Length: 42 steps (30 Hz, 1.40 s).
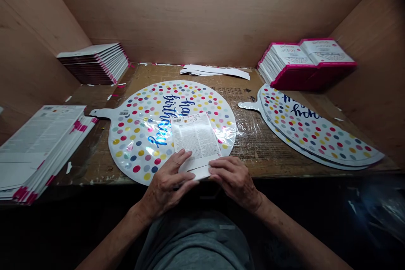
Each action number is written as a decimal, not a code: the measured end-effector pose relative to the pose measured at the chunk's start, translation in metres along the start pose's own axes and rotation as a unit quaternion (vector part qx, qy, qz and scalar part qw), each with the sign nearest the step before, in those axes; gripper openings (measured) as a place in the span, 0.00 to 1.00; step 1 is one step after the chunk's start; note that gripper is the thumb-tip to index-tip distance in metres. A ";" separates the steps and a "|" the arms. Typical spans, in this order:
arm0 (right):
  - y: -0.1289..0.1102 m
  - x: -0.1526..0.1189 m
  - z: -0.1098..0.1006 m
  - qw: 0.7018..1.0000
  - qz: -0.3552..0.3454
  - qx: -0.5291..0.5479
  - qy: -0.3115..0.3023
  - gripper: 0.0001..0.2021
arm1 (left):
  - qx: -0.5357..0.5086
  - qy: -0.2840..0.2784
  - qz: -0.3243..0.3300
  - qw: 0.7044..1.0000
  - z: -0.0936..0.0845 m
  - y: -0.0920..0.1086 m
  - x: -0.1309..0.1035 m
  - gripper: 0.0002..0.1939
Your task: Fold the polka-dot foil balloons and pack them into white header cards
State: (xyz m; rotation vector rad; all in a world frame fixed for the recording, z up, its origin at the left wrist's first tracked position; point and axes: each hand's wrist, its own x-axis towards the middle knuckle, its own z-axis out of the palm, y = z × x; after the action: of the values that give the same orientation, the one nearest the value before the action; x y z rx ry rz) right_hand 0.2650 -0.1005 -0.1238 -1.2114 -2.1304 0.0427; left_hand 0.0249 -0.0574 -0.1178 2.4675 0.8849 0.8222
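Note:
Both hands grip a white printed cardboard sleeve [196, 137] at its near end, close to the table's front edge. My left hand [167, 181] pinches its lower left corner, thumb along the near flap. On the lower right, my right hand [234, 177] has its fingers closed over the same flap. The flap looks partly folded, with a slit line across it. Beneath the sleeve lies a flat foil balloon [133, 152] with coloured dots and blue "happy birthday" lettering, its neck pointing left.
More flat dotted balloons [316, 130] overlap at the right. Printed sleeves [44, 143] lie stacked at the left front, folded ones [98, 63] stand at the back left. Filled pink-edged packs [310, 59] are at the back right. White paper strips [215, 71] lie along the wooden back wall [202, 12].

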 end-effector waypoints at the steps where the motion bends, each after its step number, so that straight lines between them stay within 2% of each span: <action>1: -0.002 0.006 0.002 0.999 0.046 0.007 -0.005 0.11 | 0.002 0.026 -0.044 0.999 0.005 0.003 0.003 0.12; 3: -0.003 0.014 0.005 0.992 0.125 -0.015 -0.005 0.11 | 0.035 0.076 -0.144 0.986 0.016 0.008 0.010 0.14; 4: -0.004 0.015 0.005 0.990 0.134 -0.039 -0.005 0.11 | 0.063 0.097 -0.185 0.976 0.021 0.009 0.014 0.13; 6: -0.003 0.010 0.002 0.993 0.075 -0.086 -0.018 0.17 | 0.118 0.126 -0.233 0.957 0.030 0.010 0.018 0.11; 8: 0.000 -0.003 -0.005 0.994 -0.023 -0.105 -0.034 0.20 | 0.138 0.135 -0.241 0.951 0.034 0.010 0.020 0.16; 10: 0.003 -0.016 -0.014 0.992 -0.073 -0.102 -0.017 0.16 | 0.112 0.133 -0.234 0.957 0.034 0.013 0.019 0.21; 12: 0.004 -0.021 -0.020 0.993 -0.062 -0.094 0.032 0.14 | 0.052 0.144 -0.243 0.958 0.030 0.020 0.019 0.23; 14: 0.003 -0.015 -0.018 0.993 -0.035 -0.084 0.074 0.14 | -0.044 0.154 -0.303 0.940 0.022 0.027 0.022 0.22; 16: 0.001 0.002 -0.008 0.993 -0.027 -0.073 0.089 0.12 | -0.198 0.160 -0.385 0.887 0.014 0.033 0.029 0.23; 18: -0.003 0.025 0.006 0.996 -0.032 -0.060 0.064 0.10 | -0.367 0.171 -0.443 0.800 0.006 0.032 0.038 0.24; 20: -0.007 0.050 0.021 0.998 -0.016 -0.048 0.026 0.09 | -0.481 0.196 -0.458 0.721 0.000 0.026 0.045 0.26; 21: -0.009 0.063 0.027 0.999 0.001 -0.043 0.009 0.09 | -0.507 0.211 -0.457 0.699 -0.003 0.021 0.047 0.27; 22: -0.012 0.075 0.033 0.999 0.022 -0.041 -0.008 0.10 | -0.517 0.228 -0.452 0.690 -0.006 0.017 0.049 0.28; 25: -0.020 0.108 0.044 0.994 0.048 -0.062 -0.081 0.09 | -0.514 0.282 -0.432 0.685 -0.015 0.003 0.049 0.30; 28: -0.026 0.135 0.051 0.980 0.014 -0.091 -0.174 0.08 | -0.526 0.295 -0.426 0.675 -0.021 -0.009 0.045 0.30; 30: -0.027 0.151 0.054 0.973 -0.006 -0.086 -0.215 0.07 | -0.524 0.297 -0.432 0.671 -0.024 -0.015 0.040 0.28; 32: -0.024 0.164 0.058 0.973 -0.007 -0.048 -0.224 0.06 | -0.497 0.307 -0.443 0.680 -0.029 -0.023 0.035 0.25; 34: -0.023 0.174 0.064 0.984 0.012 0.010 -0.176 0.07 | -0.459 0.330 -0.442 0.697 -0.040 -0.034 0.032 0.23; 36: -0.029 0.174 0.073 0.992 0.025 0.069 -0.104 0.08 | -0.429 0.372 -0.427 0.704 -0.057 -0.052 0.032 0.23; 38: -0.043 0.166 0.086 0.990 -0.009 0.112 -0.085 0.07 | -0.414 0.423 -0.406 0.696 -0.082 -0.078 0.037 0.24; 40: -0.064 0.153 0.103 0.975 -0.097 0.131 -0.152 0.06 | -0.397 0.466 -0.385 0.690 -0.116 -0.110 0.050 0.23; 42: -0.083 0.144 0.118 0.941 -0.189 0.130 -0.249 0.04 | -0.354 0.494 -0.380 0.697 -0.154 -0.145 0.070 0.19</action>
State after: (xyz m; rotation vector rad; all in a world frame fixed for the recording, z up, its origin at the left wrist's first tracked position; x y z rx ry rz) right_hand 0.0867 -0.0021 -0.1088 -0.6648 -2.6569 0.4921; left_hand -0.0941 0.1187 -0.0512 0.7066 1.3823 1.7093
